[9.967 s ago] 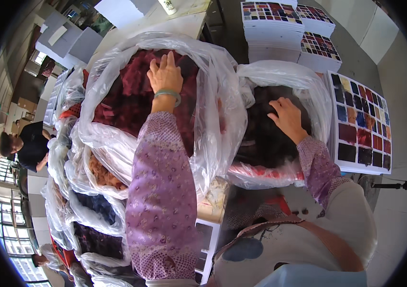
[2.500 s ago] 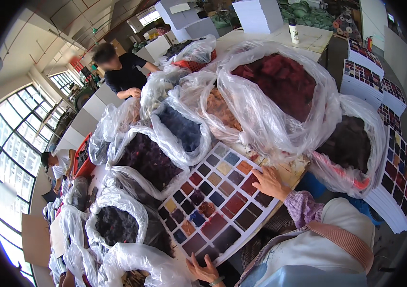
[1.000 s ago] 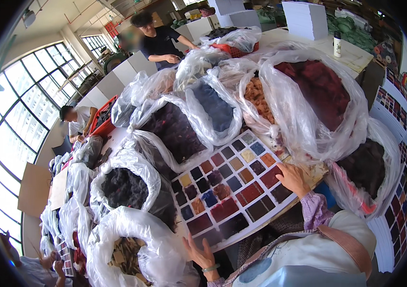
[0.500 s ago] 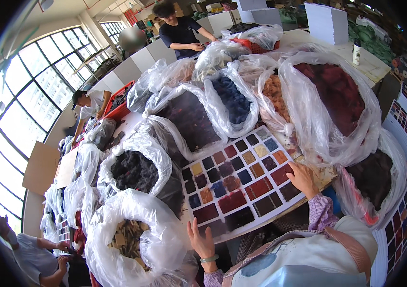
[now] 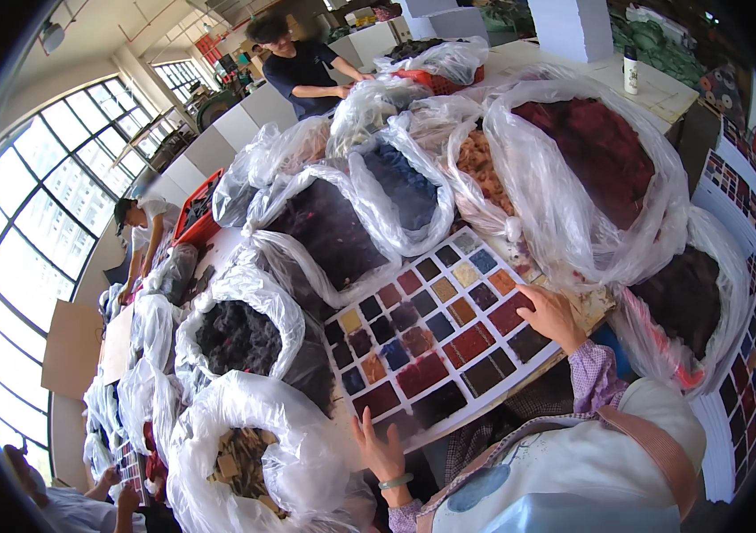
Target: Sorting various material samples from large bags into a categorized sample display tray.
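A white sheet (image 5: pixel 483 403) bearing rows of coloured fibre swatches lies flat on the table in front of me. My left hand (image 5: pixel 382 451), a bangle at its wrist, is at the near left corner of the sheet. Its fingers are spread and it holds nothing. At the sheet's right edge is my right hand (image 5: pixel 552 316), palm down with fingers stretched out, seemingly touching the edge. The swatches run from cream and orange to blue, dark red and black.
Clear plastic bags surround the sheet, holding black fibre (image 5: pixel 240 336), blue fibre (image 5: pixel 403 185), orange fibre (image 5: pixel 485 164), dark red fibre (image 5: pixel 587 155) and tan pieces (image 5: pixel 240 462). Co-workers stand at the back (image 5: pixel 302 75), left (image 5: pixel 149 222) and lower left (image 5: pixel 76 506). More swatch sheets are at right.
The whole view has shifted, so the far bags and the bottle sit further left and higher. Both hands keep about the same place at the sheet's edges.
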The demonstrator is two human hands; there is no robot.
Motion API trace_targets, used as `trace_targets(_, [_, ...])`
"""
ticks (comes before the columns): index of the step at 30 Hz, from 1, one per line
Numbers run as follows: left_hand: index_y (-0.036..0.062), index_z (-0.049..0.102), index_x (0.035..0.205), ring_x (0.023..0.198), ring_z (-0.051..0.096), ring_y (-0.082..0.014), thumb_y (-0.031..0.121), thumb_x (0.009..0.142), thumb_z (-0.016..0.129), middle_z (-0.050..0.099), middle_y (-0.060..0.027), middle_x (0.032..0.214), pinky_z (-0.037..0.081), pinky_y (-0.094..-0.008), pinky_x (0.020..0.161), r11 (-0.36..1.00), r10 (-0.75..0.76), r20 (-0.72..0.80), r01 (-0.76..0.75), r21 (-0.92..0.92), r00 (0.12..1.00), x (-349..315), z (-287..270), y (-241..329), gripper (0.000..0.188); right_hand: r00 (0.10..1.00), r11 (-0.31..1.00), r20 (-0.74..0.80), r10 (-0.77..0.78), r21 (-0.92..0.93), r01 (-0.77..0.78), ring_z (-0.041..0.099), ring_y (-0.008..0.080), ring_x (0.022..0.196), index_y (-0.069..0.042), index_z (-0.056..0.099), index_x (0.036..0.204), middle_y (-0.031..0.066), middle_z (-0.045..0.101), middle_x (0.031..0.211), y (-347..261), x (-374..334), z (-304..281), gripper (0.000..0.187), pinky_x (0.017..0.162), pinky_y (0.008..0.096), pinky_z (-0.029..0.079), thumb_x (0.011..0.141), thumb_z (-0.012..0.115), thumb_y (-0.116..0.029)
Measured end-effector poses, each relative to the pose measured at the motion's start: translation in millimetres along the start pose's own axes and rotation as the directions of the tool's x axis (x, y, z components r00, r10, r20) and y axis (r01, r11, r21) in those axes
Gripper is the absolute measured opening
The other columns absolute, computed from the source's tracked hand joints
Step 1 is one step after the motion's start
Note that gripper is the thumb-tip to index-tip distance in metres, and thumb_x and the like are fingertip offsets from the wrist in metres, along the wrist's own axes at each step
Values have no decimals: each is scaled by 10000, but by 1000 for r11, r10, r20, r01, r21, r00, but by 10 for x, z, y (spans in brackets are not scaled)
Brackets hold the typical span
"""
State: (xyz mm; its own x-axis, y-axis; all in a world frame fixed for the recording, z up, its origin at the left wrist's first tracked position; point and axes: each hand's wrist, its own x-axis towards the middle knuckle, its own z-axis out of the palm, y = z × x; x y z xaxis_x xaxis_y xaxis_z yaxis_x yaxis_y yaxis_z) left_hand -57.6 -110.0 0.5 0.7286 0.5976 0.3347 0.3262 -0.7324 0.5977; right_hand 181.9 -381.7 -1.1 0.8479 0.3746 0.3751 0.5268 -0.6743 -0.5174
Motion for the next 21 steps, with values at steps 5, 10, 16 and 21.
trace_targets(5, [107,447,1221,1170,379,-358,53,690,618,395,-203,1254,349,-388,931,999,14,-51,-16,-41,999,123,-63,98,561,806,961,-588,-72,-257,-101,518,320,979,-66,363,1266,185,523,1100,258,449,-572,601,816,396,409,745,623,-211])
trace_targets(10, [75,469,1205,1027,518,-240,39,751,596,416,-156,1259,436,-319,817,888,158,92,-101,-450,983,542,39,917,472,825,834,-447,346,-257,-489,564,334,882,-73,437,1187,177,597,942,679,1051,-1031,526,750,432,429,729,616,-258])
trace_targets(16, [40,267,1328,1148,422,-273,228,828,565,354,-200,1300,387,-362,893,652,515,343,-100,-751,786,1197,1108,2209,611,885,991,-465,13,-113,-74,595,297,701,-92,610,814,84,620,780,847,1159,-577,138,609,408,470,690,552,-78])
trace_targets(21, [-104,123,1304,1207,322,-392,444,752,600,324,-341,1257,268,-343,994,748,442,290,-170,-642,849,1752,2661,3101,912,869,999,-493,-37,-16,33,579,303,648,-67,588,732,106,588,713,735,924,-570,64,562,388,461,676,568,-44])
